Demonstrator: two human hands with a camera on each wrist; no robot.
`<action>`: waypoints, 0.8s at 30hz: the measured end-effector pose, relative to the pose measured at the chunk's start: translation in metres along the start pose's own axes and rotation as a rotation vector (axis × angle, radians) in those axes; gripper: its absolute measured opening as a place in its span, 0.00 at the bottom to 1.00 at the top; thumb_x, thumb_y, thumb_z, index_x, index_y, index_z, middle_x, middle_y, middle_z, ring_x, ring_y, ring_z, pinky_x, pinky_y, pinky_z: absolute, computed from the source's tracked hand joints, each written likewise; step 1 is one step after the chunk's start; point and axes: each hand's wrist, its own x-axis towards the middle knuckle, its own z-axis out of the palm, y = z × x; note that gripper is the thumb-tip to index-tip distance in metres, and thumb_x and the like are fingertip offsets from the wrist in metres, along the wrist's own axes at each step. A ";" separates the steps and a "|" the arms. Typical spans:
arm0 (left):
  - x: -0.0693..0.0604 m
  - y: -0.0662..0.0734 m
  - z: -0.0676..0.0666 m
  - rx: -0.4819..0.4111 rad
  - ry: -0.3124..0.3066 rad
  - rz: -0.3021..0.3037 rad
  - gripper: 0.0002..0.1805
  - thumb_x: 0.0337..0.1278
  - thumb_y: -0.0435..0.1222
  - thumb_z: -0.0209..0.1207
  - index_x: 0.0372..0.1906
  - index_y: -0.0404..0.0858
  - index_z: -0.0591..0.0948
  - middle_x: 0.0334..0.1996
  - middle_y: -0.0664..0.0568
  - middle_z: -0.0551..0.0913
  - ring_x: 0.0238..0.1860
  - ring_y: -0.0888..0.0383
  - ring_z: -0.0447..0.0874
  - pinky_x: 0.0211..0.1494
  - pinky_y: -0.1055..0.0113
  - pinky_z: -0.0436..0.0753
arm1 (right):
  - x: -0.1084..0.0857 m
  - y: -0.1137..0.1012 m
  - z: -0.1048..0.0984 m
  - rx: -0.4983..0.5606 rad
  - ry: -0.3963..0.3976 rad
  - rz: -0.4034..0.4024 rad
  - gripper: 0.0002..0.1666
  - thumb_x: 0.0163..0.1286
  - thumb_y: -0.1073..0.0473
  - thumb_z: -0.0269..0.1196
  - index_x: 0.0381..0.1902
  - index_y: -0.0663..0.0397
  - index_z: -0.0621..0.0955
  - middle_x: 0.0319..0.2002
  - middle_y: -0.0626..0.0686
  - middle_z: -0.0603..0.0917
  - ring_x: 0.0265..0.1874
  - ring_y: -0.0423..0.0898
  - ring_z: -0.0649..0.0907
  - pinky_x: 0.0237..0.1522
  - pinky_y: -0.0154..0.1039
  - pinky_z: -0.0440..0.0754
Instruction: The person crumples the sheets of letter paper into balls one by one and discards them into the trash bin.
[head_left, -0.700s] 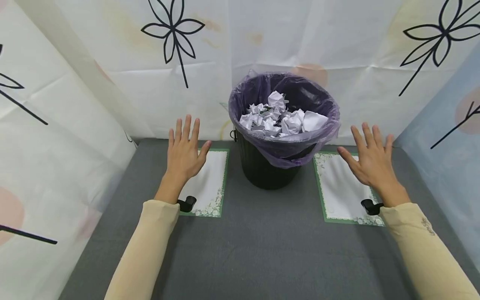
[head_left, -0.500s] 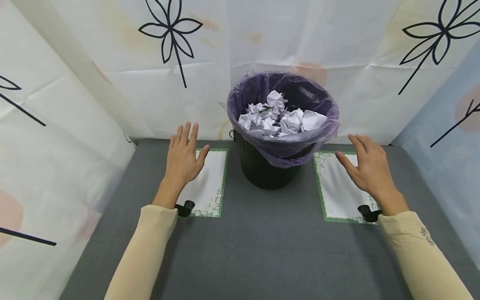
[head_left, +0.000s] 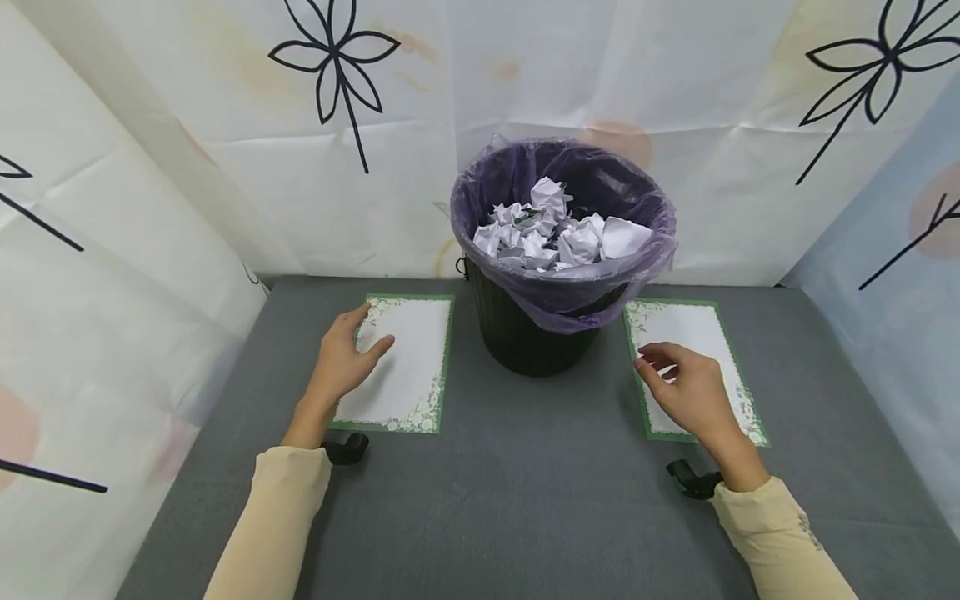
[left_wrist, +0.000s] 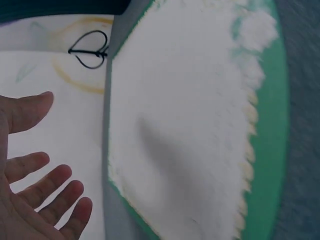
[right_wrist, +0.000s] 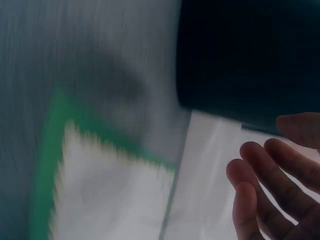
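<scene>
My left hand (head_left: pixel 341 358) hovers over the left edge of a green-bordered paper sheet (head_left: pixel 408 358), thumb apart from the loosely bent fingers, holding nothing. On the other side, my right hand (head_left: pixel 690 387) is above a second green-bordered sheet (head_left: pixel 682 321), its fingers loosely curled and nothing between them and the thumb. Between the sheets stands a dark bin (head_left: pixel 528 346) lined with a purple plastic bag (head_left: pixel 558 292). Crumpled white paper (head_left: pixel 536 233) fills part of it. In the right wrist view the bin (right_wrist: pixel 250 60) shows beyond my fingertips.
Both sheets lie on a grey cloth-covered table (head_left: pixel 480 508). A white patterned fabric backdrop (head_left: pixel 225 167) rises behind and at the left, with a bluish panel (head_left: pixel 900 250) at the right. Each wrist wears a black camera mount (head_left: pixel 347 450).
Both hands have come down and back toward the body from raised, spread poses. The right hand has also moved left, and its fingers have curled. The bin and sheets stay in place.
</scene>
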 end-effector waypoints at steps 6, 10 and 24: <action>-0.009 -0.026 -0.007 0.021 -0.029 -0.113 0.42 0.65 0.41 0.66 0.75 0.25 0.61 0.68 0.26 0.64 0.70 0.28 0.57 0.67 0.33 0.63 | -0.014 -0.035 0.033 0.163 -0.126 0.039 0.05 0.67 0.65 0.69 0.39 0.62 0.88 0.30 0.50 0.88 0.26 0.43 0.84 0.28 0.37 0.82; -0.011 -0.039 -0.008 0.018 -0.065 -0.165 0.45 0.63 0.42 0.68 0.76 0.25 0.60 0.69 0.25 0.61 0.69 0.27 0.54 0.66 0.32 0.62 | -0.017 -0.060 0.058 0.277 -0.241 0.080 0.07 0.67 0.65 0.70 0.41 0.62 0.88 0.31 0.48 0.87 0.27 0.40 0.83 0.30 0.35 0.82; -0.013 -0.051 -0.010 -0.137 -0.178 -0.255 0.50 0.61 0.41 0.71 0.79 0.31 0.55 0.74 0.27 0.46 0.73 0.27 0.42 0.66 0.27 0.59 | -0.004 -0.122 0.131 0.269 -0.445 0.095 0.27 0.69 0.59 0.69 0.63 0.65 0.79 0.49 0.56 0.85 0.39 0.47 0.84 0.42 0.45 0.82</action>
